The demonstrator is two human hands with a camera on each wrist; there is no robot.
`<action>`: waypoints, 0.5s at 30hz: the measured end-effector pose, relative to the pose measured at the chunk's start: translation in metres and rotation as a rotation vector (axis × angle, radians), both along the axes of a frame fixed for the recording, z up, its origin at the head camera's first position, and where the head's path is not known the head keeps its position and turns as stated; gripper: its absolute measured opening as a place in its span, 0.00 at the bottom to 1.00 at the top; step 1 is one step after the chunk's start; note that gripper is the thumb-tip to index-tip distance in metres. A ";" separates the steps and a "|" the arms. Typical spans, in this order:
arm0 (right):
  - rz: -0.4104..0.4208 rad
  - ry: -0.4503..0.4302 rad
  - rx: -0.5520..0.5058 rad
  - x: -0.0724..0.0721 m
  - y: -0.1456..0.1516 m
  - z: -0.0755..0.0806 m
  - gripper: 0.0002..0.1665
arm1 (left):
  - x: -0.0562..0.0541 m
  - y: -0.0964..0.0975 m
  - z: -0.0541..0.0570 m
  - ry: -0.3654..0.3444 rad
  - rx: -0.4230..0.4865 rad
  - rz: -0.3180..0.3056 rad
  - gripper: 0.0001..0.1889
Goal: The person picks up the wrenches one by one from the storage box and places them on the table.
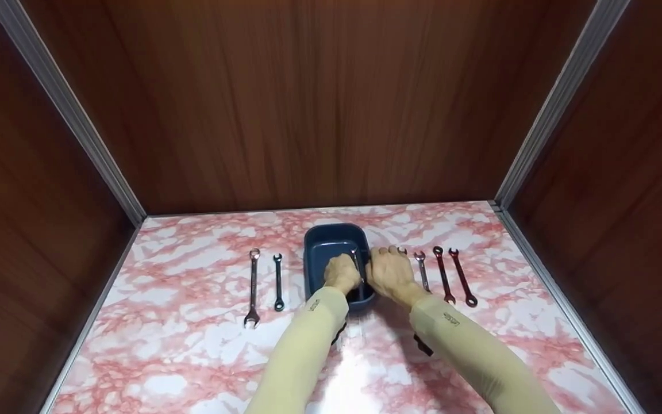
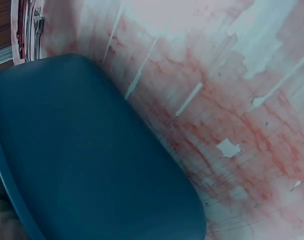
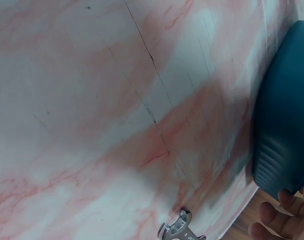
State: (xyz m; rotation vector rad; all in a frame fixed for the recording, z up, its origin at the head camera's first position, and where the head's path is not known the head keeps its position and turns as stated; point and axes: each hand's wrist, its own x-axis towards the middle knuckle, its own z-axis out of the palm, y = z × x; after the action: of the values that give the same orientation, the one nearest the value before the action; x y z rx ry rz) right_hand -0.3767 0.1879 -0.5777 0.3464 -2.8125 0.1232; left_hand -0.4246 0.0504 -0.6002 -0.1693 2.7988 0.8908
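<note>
A dark blue rectangular bin [image 1: 322,234] stands on the table, and its outer wall [image 2: 92,150] fills much of the left wrist view. My left hand [image 1: 342,272] reaches down inside it, fingers curled at a metal wrench [image 1: 355,259] that slants along the bin's right side. The fingertips are hidden beneath the hand. My right hand [image 1: 389,272] is at the bin's right rim. In the right wrist view its fingers [image 3: 279,220] are loosely bent and spread beside the bin's outer wall [image 3: 287,110], with nothing between them.
Left of the bin lie a long silver wrench [image 1: 253,287] and a dark wrench [image 1: 278,282]. To the right are a silver wrench [image 1: 421,267] and two reddish-looking wrenches [image 1: 443,275], [image 1: 462,276]; another wrench end [image 1: 402,250] shows past the right hand. Wooden panels [image 1: 331,103] surround the marbled table [image 1: 193,345].
</note>
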 end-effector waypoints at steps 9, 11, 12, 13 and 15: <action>-0.001 -0.007 0.016 0.000 -0.001 0.003 0.17 | 0.008 -0.006 0.012 -0.008 -0.021 -0.005 0.13; 0.002 0.002 0.026 0.000 0.000 0.002 0.17 | 0.011 -0.008 0.013 0.005 -0.023 -0.008 0.14; 0.004 0.001 0.032 0.000 0.000 0.002 0.17 | 0.006 -0.008 0.005 0.011 -0.026 -0.011 0.14; 0.005 -0.001 0.038 0.000 0.000 0.002 0.18 | 0.006 -0.009 0.004 0.009 -0.022 -0.016 0.15; 0.008 0.003 0.044 -0.001 0.000 0.000 0.18 | 0.008 -0.011 0.010 -0.017 -0.010 -0.015 0.15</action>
State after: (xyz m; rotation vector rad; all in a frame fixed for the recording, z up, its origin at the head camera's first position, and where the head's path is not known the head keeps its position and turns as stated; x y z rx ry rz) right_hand -0.3774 0.1884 -0.5773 0.3672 -2.8142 0.0630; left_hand -0.4168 0.0394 -0.5905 -0.1563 2.7853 0.8682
